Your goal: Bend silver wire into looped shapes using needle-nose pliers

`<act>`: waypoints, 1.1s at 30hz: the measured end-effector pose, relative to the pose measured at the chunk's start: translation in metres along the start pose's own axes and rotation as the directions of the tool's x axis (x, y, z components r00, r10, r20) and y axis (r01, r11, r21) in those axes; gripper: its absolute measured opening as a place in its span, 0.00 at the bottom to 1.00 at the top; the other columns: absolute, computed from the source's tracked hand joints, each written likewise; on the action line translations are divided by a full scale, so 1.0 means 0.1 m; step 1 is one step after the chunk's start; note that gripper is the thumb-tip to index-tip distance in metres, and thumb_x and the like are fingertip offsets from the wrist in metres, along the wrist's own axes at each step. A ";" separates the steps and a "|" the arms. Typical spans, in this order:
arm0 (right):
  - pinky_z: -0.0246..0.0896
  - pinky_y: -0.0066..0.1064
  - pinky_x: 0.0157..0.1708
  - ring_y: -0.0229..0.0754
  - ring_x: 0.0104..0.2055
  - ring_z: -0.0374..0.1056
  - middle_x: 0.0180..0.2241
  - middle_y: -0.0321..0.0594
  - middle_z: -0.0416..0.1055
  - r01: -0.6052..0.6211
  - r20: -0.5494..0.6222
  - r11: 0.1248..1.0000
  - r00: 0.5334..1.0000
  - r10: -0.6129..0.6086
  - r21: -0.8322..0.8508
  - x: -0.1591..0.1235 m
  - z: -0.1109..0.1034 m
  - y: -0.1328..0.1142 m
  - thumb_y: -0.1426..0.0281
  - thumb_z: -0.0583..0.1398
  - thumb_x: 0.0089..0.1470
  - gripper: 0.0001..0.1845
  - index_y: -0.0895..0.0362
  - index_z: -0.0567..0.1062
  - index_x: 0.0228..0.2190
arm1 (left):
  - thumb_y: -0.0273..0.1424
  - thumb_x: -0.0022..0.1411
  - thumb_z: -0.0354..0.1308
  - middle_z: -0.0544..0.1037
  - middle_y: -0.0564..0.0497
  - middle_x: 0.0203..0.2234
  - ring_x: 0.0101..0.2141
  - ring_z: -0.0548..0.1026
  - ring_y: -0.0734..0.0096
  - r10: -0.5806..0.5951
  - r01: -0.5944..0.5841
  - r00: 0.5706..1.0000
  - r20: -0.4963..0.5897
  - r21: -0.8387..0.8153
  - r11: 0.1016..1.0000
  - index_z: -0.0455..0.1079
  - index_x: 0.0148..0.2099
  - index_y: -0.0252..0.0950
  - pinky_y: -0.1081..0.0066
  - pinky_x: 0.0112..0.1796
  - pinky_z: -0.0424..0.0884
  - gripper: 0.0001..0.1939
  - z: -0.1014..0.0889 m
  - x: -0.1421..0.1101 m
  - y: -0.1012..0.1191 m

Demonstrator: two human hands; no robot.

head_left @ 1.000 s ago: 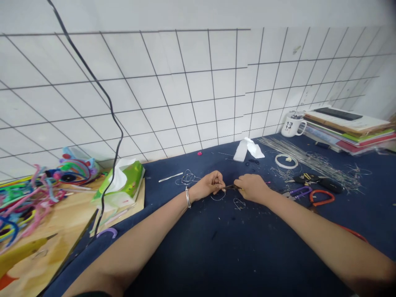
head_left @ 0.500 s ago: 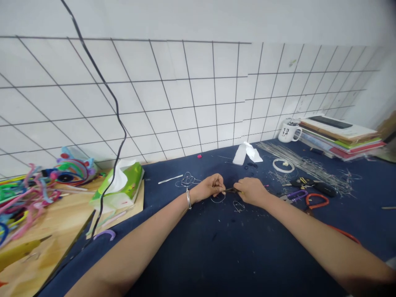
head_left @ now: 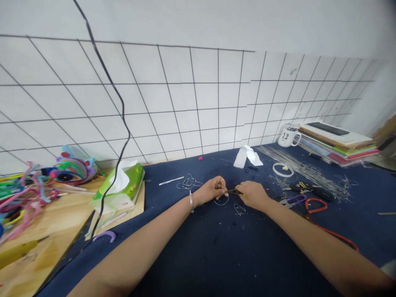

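My left hand point(head_left: 215, 189) is closed in a pinch on a thin wire point(head_left: 221, 204), which curves in a loop below the fingertips. My right hand point(head_left: 253, 194) is wrapped round a pair of pliers point(head_left: 234, 192), mostly hidden by the fingers. The dark jaws point left and meet the wire at my left fingertips. A small bent wire piece point(head_left: 239, 209) lies on the dark blue cloth point(head_left: 235, 247) under my right hand. Left of my left hand rests a tangled wire coil point(head_left: 189, 181).
To the right lie purple-handled scissors point(head_left: 295, 200), a red-handled tool point(head_left: 315, 205), a white ring-shaped spool point(head_left: 283, 169) and a bundle of wires point(head_left: 297, 163). A mug point(head_left: 289, 135) and stacked books point(head_left: 337, 140) stand behind. At left are a tissue pack point(head_left: 123, 183) and a hanging black cable point(head_left: 123, 111).
The view has shifted slightly. My left fingers have closed more tightly at the wire, and the pliers stay at the fingertips.
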State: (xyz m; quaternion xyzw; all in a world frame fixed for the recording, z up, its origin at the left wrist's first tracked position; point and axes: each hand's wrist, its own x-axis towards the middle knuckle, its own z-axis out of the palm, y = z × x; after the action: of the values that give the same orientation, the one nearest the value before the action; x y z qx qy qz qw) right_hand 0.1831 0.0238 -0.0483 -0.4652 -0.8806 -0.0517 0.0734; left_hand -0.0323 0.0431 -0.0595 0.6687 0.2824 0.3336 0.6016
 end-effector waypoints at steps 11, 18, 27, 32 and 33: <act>0.52 0.26 0.31 0.35 0.29 0.59 0.27 0.35 0.64 0.013 -0.191 0.873 0.977 0.092 0.487 0.03 -0.08 -0.14 0.63 0.55 0.51 0.11 0.57 0.70 0.34 | 0.31 0.53 0.57 0.71 0.54 0.24 0.17 0.65 0.83 0.008 0.019 0.966 -0.259 0.101 0.995 0.59 0.35 0.33 0.80 0.19 0.62 0.10 0.18 0.00 -0.12; 0.51 0.25 0.29 0.34 0.27 0.58 0.24 0.34 0.63 0.026 -0.202 0.807 0.972 0.116 0.590 0.02 -0.06 -0.18 0.63 0.55 0.50 0.11 0.58 0.70 0.26 | 0.31 0.52 0.57 0.71 0.54 0.25 0.17 0.67 0.82 0.004 0.012 0.977 -0.212 0.076 0.997 0.60 0.36 0.33 0.80 0.19 0.62 0.11 0.27 0.00 -0.12; 0.52 0.25 0.27 0.35 0.26 0.60 0.23 0.34 0.66 -0.144 -0.079 0.715 0.960 0.270 0.684 0.05 -0.06 -0.09 0.62 0.53 0.50 0.12 0.58 0.70 0.27 | 0.37 0.57 0.54 0.75 0.46 0.32 0.22 0.72 0.79 -0.037 0.037 0.995 -0.098 0.005 0.999 0.62 0.39 0.32 0.79 0.23 0.61 0.13 0.23 -0.05 0.07; 0.53 0.26 0.26 0.35 0.25 0.60 0.23 0.34 0.66 -0.138 -0.059 0.716 0.968 0.244 0.684 0.05 -0.04 -0.10 0.61 0.52 0.50 0.13 0.57 0.71 0.27 | 0.40 0.59 0.49 0.74 0.46 0.32 0.23 0.72 0.79 0.009 -0.009 0.990 -0.137 0.001 1.000 0.64 0.39 0.31 0.79 0.23 0.61 0.16 0.21 -0.06 0.05; 0.53 0.26 0.26 0.35 0.26 0.60 0.23 0.34 0.66 -0.148 -0.055 0.716 0.966 0.252 0.683 0.06 -0.02 -0.09 0.60 0.52 0.50 0.14 0.57 0.71 0.27 | 0.40 0.60 0.48 0.74 0.46 0.32 0.23 0.71 0.79 0.018 -0.018 0.990 -0.137 -0.003 1.000 0.64 0.38 0.31 0.78 0.23 0.61 0.16 0.19 -0.06 0.04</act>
State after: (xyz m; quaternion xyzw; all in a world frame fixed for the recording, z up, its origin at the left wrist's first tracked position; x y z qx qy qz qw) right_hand 0.1725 0.0229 -0.0454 -0.4948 -0.7760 0.2447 0.3050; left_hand -0.0212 0.0262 -0.0569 0.6455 0.3163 0.3847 0.5790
